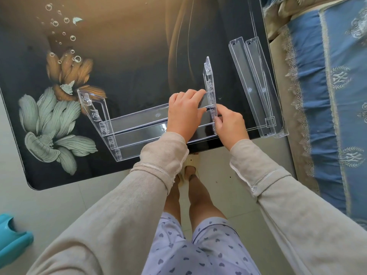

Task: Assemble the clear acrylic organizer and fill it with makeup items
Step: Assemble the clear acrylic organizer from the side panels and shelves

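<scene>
I am building the clear organizer [139, 128] on the desk [129, 56]. It is sitting right in front of me, near the desk's 6 o'clock edge.

My left hand [186, 114] is curling its fingers over the right end of the top tray [137, 117] and gripping it. My right hand [231, 125] is pinching the near part of the right side wall [210, 82].

The top tray is lying long from 9 o'clock to 3 o'clock. The right side wall is standing up and running from 12 o'clock to 6 o'clock. The tray's end is meeting that wall just between my two hands, so I think the next push is going toward 3 o'clock. My left hand is nearer the tray, and my right hand is nearer the wall.

The left side wall [90, 108] is far off at 9 o'clock, joined to the trays' other ends.

Two spare trays [241, 82] are lying side by side at 2 o'clock, pointing from 12 to 6, near the bed [317, 96].

All the trays are holding nothing. I am not seeing any makeup.
</scene>
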Demonstrator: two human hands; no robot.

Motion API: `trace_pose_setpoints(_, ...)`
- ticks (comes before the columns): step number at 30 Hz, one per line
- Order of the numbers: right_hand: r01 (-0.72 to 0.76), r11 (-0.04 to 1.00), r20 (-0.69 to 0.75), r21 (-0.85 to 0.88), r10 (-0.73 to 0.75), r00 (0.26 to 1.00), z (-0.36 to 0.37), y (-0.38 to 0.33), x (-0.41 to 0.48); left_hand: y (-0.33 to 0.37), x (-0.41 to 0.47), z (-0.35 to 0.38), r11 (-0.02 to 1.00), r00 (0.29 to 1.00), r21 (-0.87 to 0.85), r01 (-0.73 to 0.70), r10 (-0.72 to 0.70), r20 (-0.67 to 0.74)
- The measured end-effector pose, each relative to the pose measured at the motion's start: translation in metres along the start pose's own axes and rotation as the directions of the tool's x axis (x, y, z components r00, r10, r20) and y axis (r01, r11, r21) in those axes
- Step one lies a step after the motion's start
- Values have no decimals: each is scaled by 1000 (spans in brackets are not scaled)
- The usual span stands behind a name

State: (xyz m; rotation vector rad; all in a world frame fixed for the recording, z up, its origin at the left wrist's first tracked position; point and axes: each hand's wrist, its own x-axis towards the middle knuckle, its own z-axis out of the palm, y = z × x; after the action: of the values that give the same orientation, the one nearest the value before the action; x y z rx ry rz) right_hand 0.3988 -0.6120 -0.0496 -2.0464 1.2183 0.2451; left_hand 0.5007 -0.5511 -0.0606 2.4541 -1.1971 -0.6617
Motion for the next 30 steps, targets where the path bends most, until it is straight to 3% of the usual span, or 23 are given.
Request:
trace_pose_setpoints(12,29,999,-21,-30,-29,999,4,5,-1,-1,-5,1,996,1000,-90,5,-7,-20)
trace_pose_setpoints(30,54,998,-43,-32,-55,998,10,10,2,-2,-3,7,996,998,-64,62,-61,10)
